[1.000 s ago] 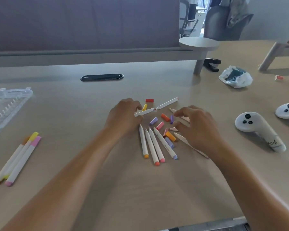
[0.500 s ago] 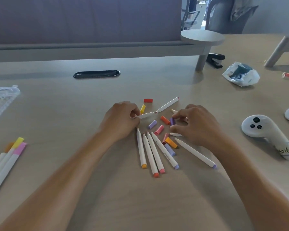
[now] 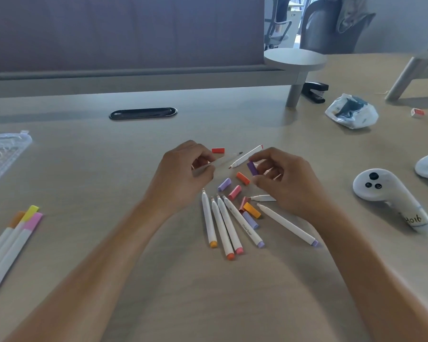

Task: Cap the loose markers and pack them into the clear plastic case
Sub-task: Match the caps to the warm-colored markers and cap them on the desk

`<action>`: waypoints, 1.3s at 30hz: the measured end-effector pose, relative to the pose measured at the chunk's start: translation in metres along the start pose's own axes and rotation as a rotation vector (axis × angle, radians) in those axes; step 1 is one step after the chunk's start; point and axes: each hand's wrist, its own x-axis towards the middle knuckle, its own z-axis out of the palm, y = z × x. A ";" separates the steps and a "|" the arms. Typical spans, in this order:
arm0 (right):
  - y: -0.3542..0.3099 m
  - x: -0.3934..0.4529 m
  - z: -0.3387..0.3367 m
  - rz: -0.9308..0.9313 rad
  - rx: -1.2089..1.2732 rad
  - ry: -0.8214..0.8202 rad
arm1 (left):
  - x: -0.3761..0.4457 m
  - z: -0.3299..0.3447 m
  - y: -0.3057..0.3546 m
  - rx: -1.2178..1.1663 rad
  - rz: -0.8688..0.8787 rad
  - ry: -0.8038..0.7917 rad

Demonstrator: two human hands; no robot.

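My left hand (image 3: 183, 174) grips an uncapped white marker (image 3: 225, 160), lifted off the table with its dark tip pointing right. My right hand (image 3: 284, 181) pinches a dark purple cap (image 3: 252, 168) between thumb and fingers, just right of that tip. Below the hands lie several uncapped white markers (image 3: 223, 223) side by side, and one more (image 3: 287, 223) further right. Loose caps lie between them: red (image 3: 218, 150), orange (image 3: 242, 178), lilac (image 3: 224, 184), pink (image 3: 234, 192). The clear plastic case (image 3: 3, 154) lies at the far left edge.
Three capped markers (image 3: 13, 240) lie at the lower left. Two white game controllers (image 3: 391, 198) sit on the right. A crumpled plastic bag (image 3: 351, 112), a black stapler (image 3: 315, 91) and a black cable slot (image 3: 143, 113) lie further back.
My left hand lifted the marker off the table. My right hand picked the dark purple cap up from the pile and raised it beside the marker's tip.
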 end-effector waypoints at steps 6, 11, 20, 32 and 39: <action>0.003 0.000 0.002 -0.035 0.074 0.028 | -0.003 -0.001 0.003 -0.019 -0.025 -0.040; 0.001 0.000 0.000 -0.049 0.123 0.087 | -0.003 -0.001 0.003 -0.002 -0.022 -0.069; -0.003 -0.004 -0.002 -0.075 0.223 0.042 | -0.005 -0.001 0.007 -0.009 -0.008 -0.090; -0.004 -0.006 -0.001 -0.079 0.254 0.051 | -0.005 -0.001 0.007 0.013 0.019 -0.103; -0.004 -0.007 0.002 -0.105 0.203 0.004 | -0.008 0.000 0.011 -0.022 0.043 -0.127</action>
